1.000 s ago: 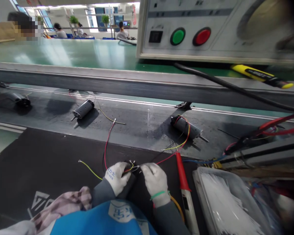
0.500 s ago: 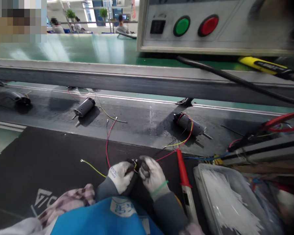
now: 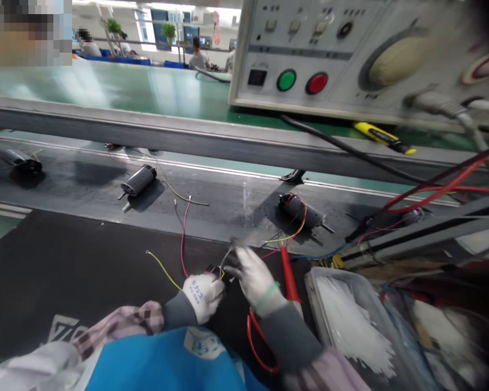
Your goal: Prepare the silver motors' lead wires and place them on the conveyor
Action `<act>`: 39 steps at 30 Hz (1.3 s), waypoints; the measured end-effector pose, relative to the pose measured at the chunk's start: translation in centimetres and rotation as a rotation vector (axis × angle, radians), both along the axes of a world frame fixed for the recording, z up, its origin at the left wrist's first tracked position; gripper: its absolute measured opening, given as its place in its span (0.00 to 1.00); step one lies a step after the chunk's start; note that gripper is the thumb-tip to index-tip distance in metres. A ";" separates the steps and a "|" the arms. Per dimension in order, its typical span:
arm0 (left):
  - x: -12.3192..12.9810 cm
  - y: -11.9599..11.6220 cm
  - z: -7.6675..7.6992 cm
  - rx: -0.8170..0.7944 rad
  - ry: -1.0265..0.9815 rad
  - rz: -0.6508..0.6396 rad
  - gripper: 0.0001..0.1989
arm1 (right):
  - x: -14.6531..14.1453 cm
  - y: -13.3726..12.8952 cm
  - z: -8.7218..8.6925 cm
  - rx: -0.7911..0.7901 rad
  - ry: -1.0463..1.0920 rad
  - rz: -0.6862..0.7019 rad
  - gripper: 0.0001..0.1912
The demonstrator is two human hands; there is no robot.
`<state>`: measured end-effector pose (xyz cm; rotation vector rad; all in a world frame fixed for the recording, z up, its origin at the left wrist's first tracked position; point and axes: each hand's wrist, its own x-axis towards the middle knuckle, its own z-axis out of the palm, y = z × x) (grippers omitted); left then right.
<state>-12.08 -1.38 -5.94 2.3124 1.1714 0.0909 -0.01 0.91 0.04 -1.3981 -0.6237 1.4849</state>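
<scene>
**Part:** a small black wired part [image 3: 214,270], too small to identify exactly, sits at the fingertips of the left hand, above the black desk mat [image 3: 65,271]. Its long axis cannot be made out; it seems to lie roughly level.

**Leads:** a red lead [image 3: 183,244] runs away from it towards the conveyor, and a yellow lead [image 3: 163,270] runs off to the far left. Thin bare wires [image 3: 228,258] stick up on the right.

**Left grip:** the white-gloved left hand [image 3: 204,296] is closed on the part.

**Right grip:** the gloved right hand [image 3: 252,279] is blurred, so whether it is open or closed cannot be told. It is just beside the thin wires, with a green wristband [image 3: 267,295] on it.

**Change:** in the earlier frame both hands met over the part; now the right hand has drawn up and away. The view has also swung, showing more of the test instrument [image 3: 309,60].

**Nearby:** a red-handled probe [image 3: 289,274] lies just right of the right hand, beside a tray of white cable ties [image 3: 350,320].

**Beyond:** three wired motors [image 3: 138,181] lie on the conveyor belt [image 3: 236,222].
</scene>
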 end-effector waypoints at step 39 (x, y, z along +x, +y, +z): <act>-2.2 3.4 2.3 0.127 -0.390 0.287 0.16 | 7.8 -10.8 -2.3 0.074 -1.028 0.770 0.30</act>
